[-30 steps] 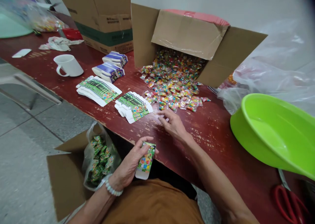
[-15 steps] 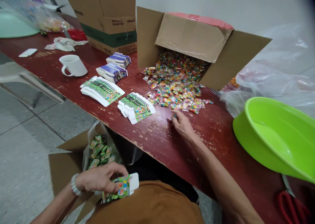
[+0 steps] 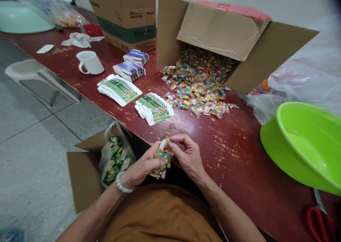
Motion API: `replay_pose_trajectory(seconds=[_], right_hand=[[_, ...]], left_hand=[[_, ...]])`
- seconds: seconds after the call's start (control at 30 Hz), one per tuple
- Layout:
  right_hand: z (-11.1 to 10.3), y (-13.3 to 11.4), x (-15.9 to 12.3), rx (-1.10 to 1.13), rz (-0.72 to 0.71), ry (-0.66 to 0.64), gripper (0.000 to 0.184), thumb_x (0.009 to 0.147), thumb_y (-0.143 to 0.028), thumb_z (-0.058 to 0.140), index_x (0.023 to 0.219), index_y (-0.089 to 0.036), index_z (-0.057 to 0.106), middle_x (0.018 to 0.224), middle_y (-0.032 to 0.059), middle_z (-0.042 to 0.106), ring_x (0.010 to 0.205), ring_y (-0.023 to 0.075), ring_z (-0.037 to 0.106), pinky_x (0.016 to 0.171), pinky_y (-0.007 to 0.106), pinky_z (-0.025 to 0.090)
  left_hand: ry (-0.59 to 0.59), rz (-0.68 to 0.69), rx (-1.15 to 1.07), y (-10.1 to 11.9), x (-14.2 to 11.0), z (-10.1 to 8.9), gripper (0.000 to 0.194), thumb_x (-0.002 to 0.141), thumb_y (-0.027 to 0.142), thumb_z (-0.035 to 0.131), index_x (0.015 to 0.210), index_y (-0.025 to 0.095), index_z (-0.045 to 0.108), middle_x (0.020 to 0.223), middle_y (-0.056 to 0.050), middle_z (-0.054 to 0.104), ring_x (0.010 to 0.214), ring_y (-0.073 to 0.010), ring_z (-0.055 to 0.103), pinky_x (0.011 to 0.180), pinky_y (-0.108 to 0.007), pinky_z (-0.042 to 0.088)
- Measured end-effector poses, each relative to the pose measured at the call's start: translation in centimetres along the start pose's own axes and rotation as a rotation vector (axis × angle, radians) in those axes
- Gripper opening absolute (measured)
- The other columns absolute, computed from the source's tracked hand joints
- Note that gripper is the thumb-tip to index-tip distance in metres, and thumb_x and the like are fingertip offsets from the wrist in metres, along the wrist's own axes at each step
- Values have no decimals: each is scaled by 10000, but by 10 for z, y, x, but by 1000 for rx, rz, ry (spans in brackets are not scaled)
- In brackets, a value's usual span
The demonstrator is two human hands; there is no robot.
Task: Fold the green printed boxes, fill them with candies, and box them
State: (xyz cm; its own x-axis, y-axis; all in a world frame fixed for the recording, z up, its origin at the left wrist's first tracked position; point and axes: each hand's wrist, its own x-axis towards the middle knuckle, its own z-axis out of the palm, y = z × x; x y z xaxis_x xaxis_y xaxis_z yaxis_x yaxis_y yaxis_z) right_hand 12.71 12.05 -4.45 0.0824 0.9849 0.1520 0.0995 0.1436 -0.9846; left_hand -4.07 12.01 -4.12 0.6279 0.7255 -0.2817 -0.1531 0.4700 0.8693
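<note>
Left hand clamped round small box; right hand pinching candy packet at the box's open end, just beyond the left thumb. 2 likely risks: packet snags on white flap (mouth looks tight), or hard left squeeze buckles the box.

Left hand gripping; right hand pinching beside.

The small carton is green with what seems multicoloured print.
</note>
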Motion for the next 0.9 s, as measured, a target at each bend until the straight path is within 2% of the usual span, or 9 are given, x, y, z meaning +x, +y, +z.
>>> replay_pose_trajectory(seconds=[0.1, 0.2, 0.37, 0.47, 0.57, 0.67, 0.77, 0.83, 0.9], right_hand=[[-9, 1, -1, -123, -114, -25, 118, 888, -298, 630, 861, -218, 712, 1043, 68, 662, 1028, 210, 611, 929, 371, 463], [-17, 2, -2, -177, -101, -110, 208, 941, -320, 557, 862, -213, 717, 1124, 90, 618, 1100, 218, 592, 949, 374, 464], [-21, -1, 4, -361, -251, -102, 174, 940, -284, 554, 873, -211, 697, 978, 90, 648, 959, 217, 608, 874, 377, 481], [-20, -9, 7, -470, -334, -99, 134, 922, -300, 589, 902, -215, 690, 946, 87, 661, 924, 227, 597, 836, 373, 476], [-21, -17, 6, -548, -355, -107, 99, 898, -272, 613, 845, -209, 668, 850, 71, 676, 839, 225, 592, 783, 364, 462], [-22, -18, 3, -444, -282, -141, 113, 885, -264, 619, 794, -205, 649, 773, 51, 674, 728, 194, 597, 702, 328, 461], [-21, -11, 1, -149, -10, -205, 176, 880, -340, 635, 771, -202, 630, 695, 18, 658, 602, 154, 585, 585, 273, 460], [-20, -4, 1, -26, 153, -188, 229, 862, -394, 654, 753, -196, 617, 648, 1, 641, 547, 139, 561, 533, 253, 449], [-19, 0, 1, -68, 152, -129, 240, 857, -399, 659, 742, -192, 620, 645, 2, 639, 550, 138, 554, 536, 251, 445]], left_hand=[[66, 17, -88, -4, 4, 6, 393, 794, 270, 609, 1150, 195, 460, 788, -13, 642, 551, -134, 600, 505, -229, 465], [139, -13, -196, -8, 7, 10, 397, 898, 455, 521, 1188, 186, 479, 769, -46, 661, 539, -159, 606, 479, -248, 475], [174, -7, -212, -10, 8, 12, 429, 911, 537, 520, 1166, 193, 530, 786, -52, 669, 565, -167, 612, 468, -242, 466], [183, 4, -129, -7, 9, 13, 444, 910, 563, 522, 1161, 197, 545, 780, -34, 652, 595, -164, 601, 491, -246, 483], [226, 29, -9, -5, 11, 14, 450, 910, 584, 516, 1136, 198, 564, 804, -21, 629, 635, -154, 581, 512, -242, 497], [262, 87, 50, -6, 14, 14, 451, 915, 604, 492, 1065, 190, 590, 808, -10, 605, 630, -134, 553, 517, -229, 491], [253, 92, 28, -9, 16, 14, 512, 915, 648, 439, 1021, 173, 598, 755, -9, 599, 571, -123, 536, 502, -228, 476], [259, 86, 18, -11, 17, 13, 545, 909, 669, 424, 1040, 169, 601, 753, -17, 612, 555, -126, 544, 488, -228, 469], [272, 70, 23, -13, 18, 12, 562, 906, 677, 421, 1060, 169, 606, 758, -24, 625, 542, -125, 548, 474, -224, 463]])
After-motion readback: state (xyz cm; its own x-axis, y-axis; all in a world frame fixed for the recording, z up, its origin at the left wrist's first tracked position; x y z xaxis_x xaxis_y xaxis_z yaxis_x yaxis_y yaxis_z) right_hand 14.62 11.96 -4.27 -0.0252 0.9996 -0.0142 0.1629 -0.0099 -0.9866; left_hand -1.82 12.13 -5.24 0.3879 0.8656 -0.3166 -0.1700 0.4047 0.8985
